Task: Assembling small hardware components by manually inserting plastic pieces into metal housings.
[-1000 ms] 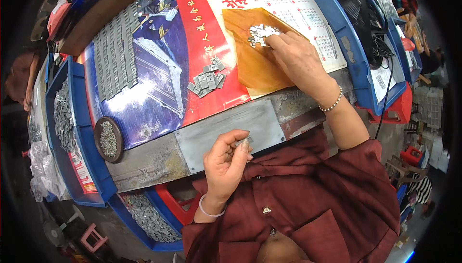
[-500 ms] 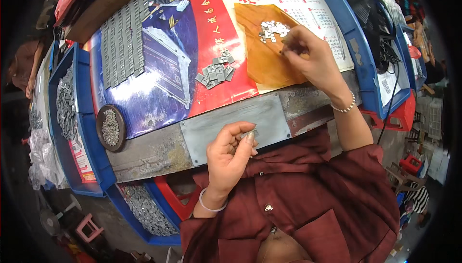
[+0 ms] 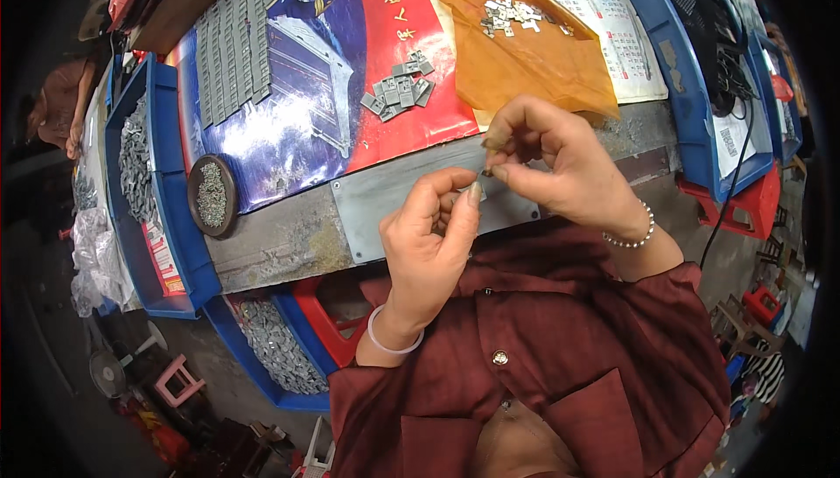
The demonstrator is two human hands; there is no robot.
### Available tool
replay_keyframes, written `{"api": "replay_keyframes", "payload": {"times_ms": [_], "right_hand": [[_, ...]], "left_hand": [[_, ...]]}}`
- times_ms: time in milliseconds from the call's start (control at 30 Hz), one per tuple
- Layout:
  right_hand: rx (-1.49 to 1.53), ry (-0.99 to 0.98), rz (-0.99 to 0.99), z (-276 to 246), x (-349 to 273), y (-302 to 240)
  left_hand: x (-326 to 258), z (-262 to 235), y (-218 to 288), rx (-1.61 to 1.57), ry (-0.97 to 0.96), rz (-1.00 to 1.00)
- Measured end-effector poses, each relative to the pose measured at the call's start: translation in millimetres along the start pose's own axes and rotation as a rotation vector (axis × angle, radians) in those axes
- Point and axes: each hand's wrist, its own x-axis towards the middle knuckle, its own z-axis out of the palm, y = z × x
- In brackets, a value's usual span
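Observation:
Over the front edge of the bench, my left hand (image 3: pixel 429 237) pinches a small grey metal piece between thumb and forefinger, mostly covered by the fingertips. Close beside it, my right hand (image 3: pixel 569 172) is closed in a pinch; whatever its fingertips hold is too small to name. Below both hands lies a flat metal plate (image 3: pixel 372 216) fixed to the bench edge. Beyond them, a loose pile of grey square metal pieces (image 3: pixel 400 91) rests on a red printed sheet. To its right, small shiny silvery parts (image 3: pixel 514 16) lie scattered on an orange-brown sheet (image 3: pixel 490 71).
Rows of grey pieces (image 3: pixel 234 49) cover the far left of the bench. A round dark dish (image 3: pixel 224 216) of tiny metal parts sits at the left edge. Blue bins (image 3: pixel 171 259) flank the bench, one lower bin (image 3: pixel 271 347) holding grey parts. A red stool (image 3: pixel 744 211) stands right.
My right hand has come back from the silvery parts on the orange-brown sheet to beside my left hand, fingertips nearly meeting. My left hand stays in its pinch. The whole view has shifted slightly.

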Motion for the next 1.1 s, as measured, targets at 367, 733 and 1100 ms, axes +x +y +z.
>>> {"api": "replay_keyframes", "payload": {"times_ms": [367, 733, 1100], "right_hand": [[-0.494, -0.113, -0.278, 5.1, -7.6, 4.3], [-0.182, 0.056, -0.195, 4.7, -8.6, 2.2], [0.511, 0.035, 0.060, 14.1, -6.5, 20.3]], "left_hand": [[3.7, 1.0, 6.3, 0.388, -0.030, 0.157], [-1.9, -0.5, 3.7, -0.106, 0.012, -0.063], [-1.6, 4.6, 6.3, -0.157, -0.014, -0.102]]}}
